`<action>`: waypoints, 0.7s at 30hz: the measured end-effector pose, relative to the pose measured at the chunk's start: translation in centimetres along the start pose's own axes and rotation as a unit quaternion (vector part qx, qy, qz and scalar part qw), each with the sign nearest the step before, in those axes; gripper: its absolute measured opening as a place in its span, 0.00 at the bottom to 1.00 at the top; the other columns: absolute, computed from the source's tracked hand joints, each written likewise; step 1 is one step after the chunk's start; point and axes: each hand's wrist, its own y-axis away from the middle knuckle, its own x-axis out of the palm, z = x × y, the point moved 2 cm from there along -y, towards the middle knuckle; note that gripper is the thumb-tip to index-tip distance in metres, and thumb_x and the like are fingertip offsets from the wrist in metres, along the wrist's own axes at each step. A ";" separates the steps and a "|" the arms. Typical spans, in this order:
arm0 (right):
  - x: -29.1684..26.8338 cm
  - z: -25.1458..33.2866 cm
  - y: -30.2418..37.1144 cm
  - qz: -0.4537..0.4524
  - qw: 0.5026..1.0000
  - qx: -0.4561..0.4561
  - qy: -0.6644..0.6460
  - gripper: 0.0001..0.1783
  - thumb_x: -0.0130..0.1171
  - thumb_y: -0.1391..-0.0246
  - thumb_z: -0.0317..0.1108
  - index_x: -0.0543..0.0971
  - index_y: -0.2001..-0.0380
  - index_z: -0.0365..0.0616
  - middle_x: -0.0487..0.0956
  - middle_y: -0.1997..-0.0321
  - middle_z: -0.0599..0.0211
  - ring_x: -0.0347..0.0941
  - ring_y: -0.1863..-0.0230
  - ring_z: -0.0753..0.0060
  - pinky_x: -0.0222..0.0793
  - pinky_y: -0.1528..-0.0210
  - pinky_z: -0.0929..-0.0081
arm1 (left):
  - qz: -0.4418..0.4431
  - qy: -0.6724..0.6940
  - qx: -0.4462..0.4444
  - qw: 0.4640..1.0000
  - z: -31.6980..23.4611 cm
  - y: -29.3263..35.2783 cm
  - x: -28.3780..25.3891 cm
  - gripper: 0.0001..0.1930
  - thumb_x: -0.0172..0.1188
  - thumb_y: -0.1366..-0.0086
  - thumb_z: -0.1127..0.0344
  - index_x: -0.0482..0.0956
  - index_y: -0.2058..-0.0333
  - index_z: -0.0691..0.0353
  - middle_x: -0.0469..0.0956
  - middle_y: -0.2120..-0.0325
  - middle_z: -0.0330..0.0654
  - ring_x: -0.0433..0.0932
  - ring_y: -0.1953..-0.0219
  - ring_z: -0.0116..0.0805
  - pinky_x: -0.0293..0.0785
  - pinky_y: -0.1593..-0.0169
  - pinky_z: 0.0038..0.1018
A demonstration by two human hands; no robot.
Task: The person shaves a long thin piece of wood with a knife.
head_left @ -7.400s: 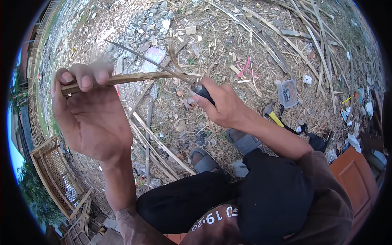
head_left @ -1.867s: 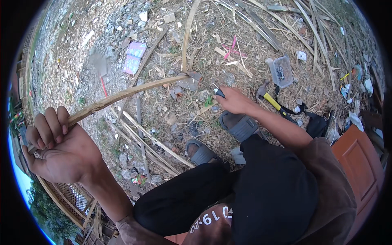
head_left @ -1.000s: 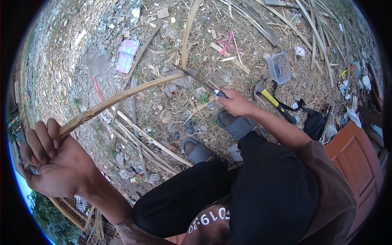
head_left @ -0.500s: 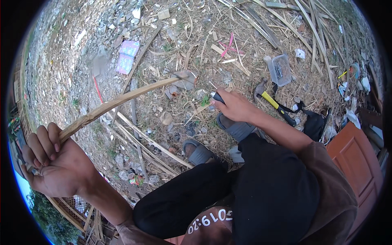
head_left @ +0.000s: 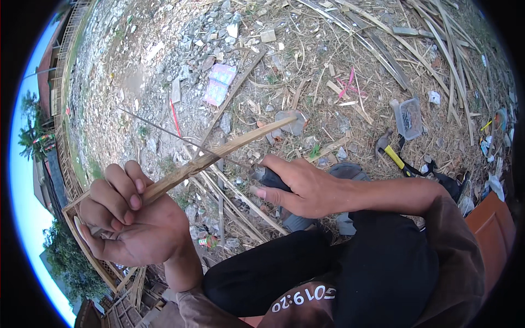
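My left hand is closed around the near end of a long, split bamboo strip, palm turned up. The strip slants away to the right, its far tip at a flat stone on the ground. In my right hand is a knife with a dark handle, gripped with the thumb along it. Its long thin blade, seen nearly edge-on, crosses the strip a little beyond my left fingers. Whether the edge bites into the bamboo I cannot tell.
A yellow-and-black claw hammer lies to the right, below a clear plastic box of nails. Split strips are piled at the far right. A pink-purple packet lies on the rubble. My sandals are below my right arm.
My right hand has swept left and nearer, bringing the knife blade from near the strip's far end to across it, close to my left hand. The whole view has turned left.
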 end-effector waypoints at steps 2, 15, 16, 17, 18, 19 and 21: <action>0.8 1.0 -0.3 -0.005 0.999 -0.020 -0.032 0.21 0.53 0.38 0.45 0.64 0.61 0.35 0.68 0.83 0.53 0.70 0.82 0.49 0.62 0.77 0.59 | -0.033 0.000 0.010 0.999 0.0 0.1 0.6 0.17 0.42 0.32 0.57 0.58 0.81 0.51 0.57 0.82 0.32 0.59 0.75 0.27 0.57 0.64 0.27; 1.0 2.5 -0.4 -0.040 0.996 -0.067 0.030 0.18 0.55 0.41 0.38 0.63 0.62 0.34 0.70 0.87 0.47 0.71 0.84 0.39 0.64 0.82 0.52 | -0.042 -0.129 0.110 0.985 -0.2 1.8 0.2 0.18 0.36 0.26 0.51 0.67 0.71 0.53 0.62 0.64 0.38 0.63 0.56 0.29 0.60 0.49 0.32; 0.6 2.4 -0.2 -0.036 0.997 -0.057 0.031 0.18 0.56 0.41 0.37 0.62 0.63 0.34 0.70 0.87 0.48 0.71 0.84 0.39 0.64 0.82 0.52 | -0.029 -0.129 0.119 0.984 -0.2 1.8 0.1 0.18 0.36 0.26 0.51 0.68 0.70 0.53 0.62 0.64 0.39 0.63 0.56 0.30 0.60 0.48 0.33; 0.4 2.4 -0.2 -0.032 0.998 -0.047 0.032 0.18 0.56 0.41 0.37 0.62 0.63 0.34 0.70 0.87 0.48 0.71 0.84 0.39 0.64 0.82 0.52 | -0.029 -0.126 0.116 0.985 -0.2 1.6 -0.2 0.19 0.35 0.26 0.51 0.69 0.69 0.54 0.62 0.63 0.39 0.63 0.55 0.30 0.60 0.48 0.32; 0.2 2.8 -0.2 -0.026 0.997 -0.053 0.040 0.17 0.56 0.41 0.37 0.62 0.63 0.34 0.70 0.87 0.48 0.71 0.84 0.39 0.64 0.82 0.52 | -0.030 -0.124 0.113 0.985 -0.2 1.4 -0.6 0.19 0.34 0.26 0.51 0.69 0.68 0.54 0.62 0.63 0.40 0.63 0.55 0.31 0.60 0.48 0.32; 0.0 3.7 -0.3 -0.020 0.997 -0.057 0.042 0.17 0.56 0.42 0.36 0.62 0.63 0.34 0.70 0.87 0.48 0.71 0.84 0.39 0.64 0.82 0.52 | -0.030 -0.123 0.104 0.987 0.0 1.3 -0.9 0.20 0.33 0.25 0.51 0.70 0.68 0.55 0.63 0.63 0.40 0.63 0.54 0.31 0.60 0.48 0.32; 0.1 5.1 -0.5 -0.016 0.995 -0.086 0.039 0.17 0.56 0.42 0.36 0.62 0.63 0.34 0.70 0.87 0.48 0.71 0.83 0.39 0.64 0.82 0.52 | -0.145 -0.147 0.102 0.973 0.6 1.3 0.0 0.20 0.33 0.26 0.48 0.61 0.74 0.52 0.62 0.63 0.39 0.61 0.56 0.30 0.59 0.50 0.30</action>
